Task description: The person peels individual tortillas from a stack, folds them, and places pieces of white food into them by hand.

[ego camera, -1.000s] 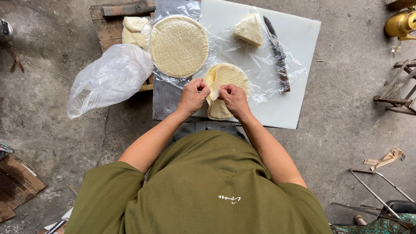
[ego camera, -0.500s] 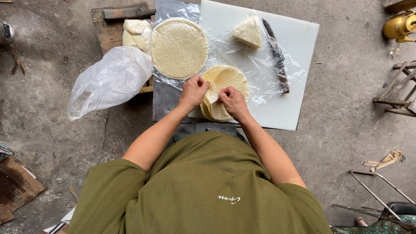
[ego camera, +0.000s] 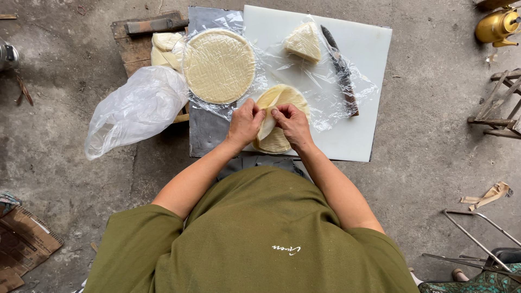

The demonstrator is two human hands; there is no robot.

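My left hand (ego camera: pixel 245 123) and my right hand (ego camera: pixel 292 123) pinch the top sheet of a small stack of thin round pale wrappers (ego camera: pixel 280 97) lying on cling film on a white cutting board (ego camera: pixel 363 49). The top sheet is lifted and folded between my fingers. A larger round stack of wrappers (ego camera: pixel 220 66) lies to the left on plastic film. A wedge-shaped cut stack (ego camera: pixel 304 42) sits at the back of the board, with a dark knife (ego camera: pixel 341 70) beside it on the right.
A crumpled clear plastic bag (ego camera: pixel 135 108) rests left of the board by a wooden block (ego camera: pixel 135 49) with more wrapper pieces (ego camera: pixel 163 49). A brass kettle (ego camera: pixel 496 26) stands far right; wooden frames (ego camera: pixel 499 106), cardboard (ego camera: pixel 24 244) and metal rods (ego camera: pixel 477 239) lie on the concrete floor.
My hands have peeled the top wrapper further up off the small stack and folded it between my fingers. The other things have not moved.
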